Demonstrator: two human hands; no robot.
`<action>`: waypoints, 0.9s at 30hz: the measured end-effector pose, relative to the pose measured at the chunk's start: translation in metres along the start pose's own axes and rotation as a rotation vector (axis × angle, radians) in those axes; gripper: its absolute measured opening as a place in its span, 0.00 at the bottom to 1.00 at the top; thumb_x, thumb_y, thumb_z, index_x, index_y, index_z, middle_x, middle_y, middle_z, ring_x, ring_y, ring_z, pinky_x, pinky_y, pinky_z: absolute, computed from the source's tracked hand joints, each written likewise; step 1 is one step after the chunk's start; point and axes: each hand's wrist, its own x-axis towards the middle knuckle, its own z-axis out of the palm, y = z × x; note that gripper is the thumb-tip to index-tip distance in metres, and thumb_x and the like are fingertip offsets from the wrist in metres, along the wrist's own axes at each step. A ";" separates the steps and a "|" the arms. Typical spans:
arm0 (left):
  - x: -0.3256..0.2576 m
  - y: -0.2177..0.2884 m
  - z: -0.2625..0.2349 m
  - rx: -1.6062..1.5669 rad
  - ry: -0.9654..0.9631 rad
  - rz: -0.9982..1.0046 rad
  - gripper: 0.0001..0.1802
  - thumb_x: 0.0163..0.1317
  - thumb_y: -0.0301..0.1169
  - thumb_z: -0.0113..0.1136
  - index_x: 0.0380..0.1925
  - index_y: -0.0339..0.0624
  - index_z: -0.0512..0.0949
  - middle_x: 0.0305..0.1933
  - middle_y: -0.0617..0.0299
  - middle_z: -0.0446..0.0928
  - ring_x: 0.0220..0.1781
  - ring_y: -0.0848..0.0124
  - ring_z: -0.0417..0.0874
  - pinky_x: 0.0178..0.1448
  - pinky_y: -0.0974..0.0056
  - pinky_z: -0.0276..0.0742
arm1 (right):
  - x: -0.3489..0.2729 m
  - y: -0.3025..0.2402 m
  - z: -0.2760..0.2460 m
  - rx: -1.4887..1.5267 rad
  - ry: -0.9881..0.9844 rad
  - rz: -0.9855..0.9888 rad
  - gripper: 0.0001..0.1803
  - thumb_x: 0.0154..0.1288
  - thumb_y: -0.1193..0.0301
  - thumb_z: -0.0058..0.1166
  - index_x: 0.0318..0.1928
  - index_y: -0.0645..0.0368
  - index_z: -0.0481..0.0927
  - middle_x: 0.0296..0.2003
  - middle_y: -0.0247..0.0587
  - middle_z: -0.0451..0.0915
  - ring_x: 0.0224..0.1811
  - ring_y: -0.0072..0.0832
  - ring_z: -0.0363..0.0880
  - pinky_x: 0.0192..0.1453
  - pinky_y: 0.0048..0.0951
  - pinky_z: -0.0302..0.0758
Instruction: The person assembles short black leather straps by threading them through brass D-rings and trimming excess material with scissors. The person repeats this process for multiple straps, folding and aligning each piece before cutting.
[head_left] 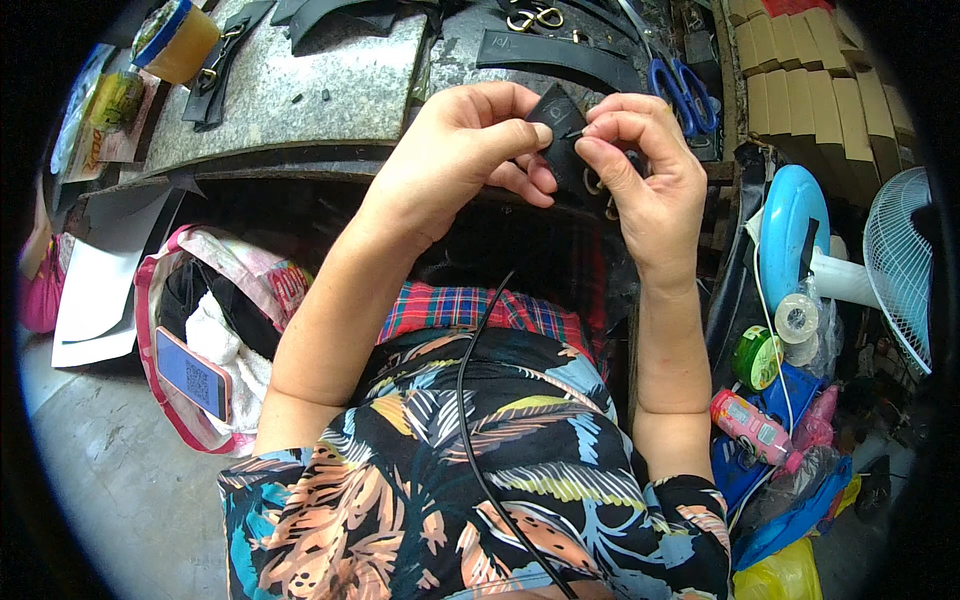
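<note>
Above the near edge of the workbench, my left hand (465, 140) is closed on a black leather strap (553, 113), thumb on its face. Faint pale marks show on the upper part of the strap. My right hand (648, 165) pinches a thin dark piece at the strap's right edge between thumb and forefinger; whether it is a strip or a loop I cannot tell. A metal ring (593, 183) shows partly below the strap, close to the right thumb. The strap's lower end is hidden by shadow and fingers.
On the bench lie a wide black leather strap (560, 58), metal rings (535, 18), blue-handled scissors (683, 95), a buckled strap (210, 80) and a tub (180, 42). A fan (900, 265) stands right. A phone (193, 372) rests on a bag at left.
</note>
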 end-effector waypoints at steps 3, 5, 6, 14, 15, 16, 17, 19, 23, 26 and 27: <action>-0.001 0.000 0.002 0.003 -0.002 0.016 0.09 0.69 0.26 0.58 0.45 0.31 0.77 0.36 0.59 0.81 0.32 0.71 0.87 0.39 0.66 0.90 | 0.004 0.000 -0.001 0.024 -0.045 0.002 0.06 0.60 0.77 0.67 0.36 0.63 0.84 0.38 0.37 0.81 0.41 0.25 0.81 0.46 0.25 0.77; -0.001 -0.001 0.002 -0.002 -0.003 0.036 0.09 0.69 0.26 0.58 0.45 0.31 0.77 0.36 0.58 0.81 0.33 0.71 0.87 0.39 0.66 0.90 | 0.003 -0.001 0.001 0.077 -0.058 0.080 0.06 0.61 0.77 0.67 0.37 0.63 0.83 0.39 0.36 0.82 0.40 0.23 0.81 0.46 0.24 0.77; -0.001 -0.001 0.003 -0.010 -0.005 0.044 0.10 0.69 0.26 0.58 0.46 0.31 0.77 0.36 0.58 0.82 0.33 0.71 0.88 0.39 0.66 0.90 | 0.002 -0.002 0.001 0.099 -0.063 0.127 0.07 0.61 0.77 0.67 0.38 0.63 0.83 0.40 0.36 0.82 0.40 0.22 0.81 0.46 0.24 0.77; -0.009 -0.005 0.010 0.124 0.085 0.194 0.10 0.69 0.25 0.61 0.46 0.30 0.79 0.38 0.58 0.83 0.35 0.71 0.88 0.44 0.69 0.87 | 0.003 -0.006 0.003 0.145 -0.141 0.310 0.05 0.68 0.74 0.62 0.39 0.63 0.81 0.28 0.28 0.80 0.30 0.13 0.75 0.36 0.19 0.73; -0.011 -0.008 0.013 0.232 0.154 0.232 0.09 0.68 0.23 0.61 0.45 0.30 0.79 0.38 0.58 0.83 0.36 0.72 0.87 0.44 0.69 0.86 | 0.003 -0.006 0.004 0.106 -0.138 0.308 0.05 0.69 0.74 0.61 0.40 0.63 0.81 0.27 0.26 0.78 0.29 0.11 0.72 0.35 0.17 0.71; -0.013 -0.012 0.017 0.322 0.217 0.288 0.08 0.68 0.22 0.61 0.44 0.29 0.79 0.38 0.58 0.83 0.36 0.73 0.87 0.44 0.70 0.86 | 0.003 -0.006 0.006 0.027 -0.122 0.244 0.04 0.69 0.74 0.60 0.40 0.62 0.80 0.27 0.26 0.78 0.30 0.11 0.72 0.35 0.18 0.71; -0.014 -0.016 0.020 0.399 0.271 0.360 0.07 0.67 0.21 0.61 0.43 0.29 0.80 0.38 0.58 0.83 0.36 0.74 0.87 0.43 0.71 0.85 | 0.002 -0.006 0.009 -0.044 -0.107 0.206 0.04 0.69 0.74 0.60 0.39 0.62 0.80 0.27 0.26 0.78 0.30 0.12 0.73 0.36 0.18 0.72; -0.010 -0.023 0.024 0.567 0.342 0.562 0.06 0.62 0.20 0.63 0.39 0.32 0.81 0.33 0.57 0.82 0.33 0.71 0.85 0.37 0.69 0.81 | 0.000 -0.006 0.014 -0.142 -0.070 0.141 0.04 0.68 0.75 0.59 0.39 0.62 0.78 0.28 0.27 0.78 0.32 0.13 0.74 0.38 0.20 0.74; -0.003 -0.030 0.025 0.636 0.378 0.688 0.08 0.57 0.19 0.65 0.38 0.34 0.81 0.32 0.54 0.80 0.30 0.66 0.83 0.34 0.67 0.78 | 0.003 0.000 0.015 0.027 -0.051 0.173 0.04 0.69 0.74 0.59 0.38 0.61 0.78 0.26 0.29 0.77 0.28 0.13 0.72 0.32 0.20 0.71; 0.001 -0.029 0.024 0.615 0.342 0.642 0.11 0.61 0.20 0.65 0.44 0.32 0.80 0.37 0.57 0.82 0.34 0.72 0.84 0.38 0.70 0.80 | 0.006 0.005 0.005 0.216 -0.079 0.294 0.06 0.72 0.71 0.59 0.38 0.59 0.80 0.26 0.24 0.77 0.28 0.09 0.70 0.30 0.16 0.67; 0.000 -0.029 0.024 0.608 0.317 0.596 0.12 0.63 0.20 0.64 0.47 0.31 0.79 0.39 0.59 0.82 0.37 0.75 0.84 0.41 0.71 0.81 | 0.005 0.007 0.003 0.230 -0.084 0.304 0.06 0.73 0.70 0.58 0.40 0.58 0.80 0.28 0.23 0.76 0.28 0.08 0.68 0.31 0.15 0.65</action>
